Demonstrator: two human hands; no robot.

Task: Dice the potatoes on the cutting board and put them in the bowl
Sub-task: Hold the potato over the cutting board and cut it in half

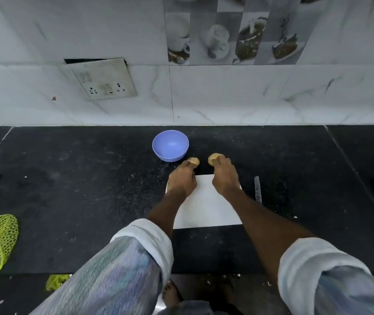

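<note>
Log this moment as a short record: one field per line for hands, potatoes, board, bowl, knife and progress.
left hand: left hand grips the smaller potato
right hand: right hand grips the larger potato
potatoes: both whole, beyond the far edge of the board, over the black counter
cutting board: white cutting board, bare where visible, partly covered by the forearms
bowl: blue bowl, nothing in it, far left of the board
knife: knife lies on the counter right of the board, untouched
progress: no cuts made yet
</note>
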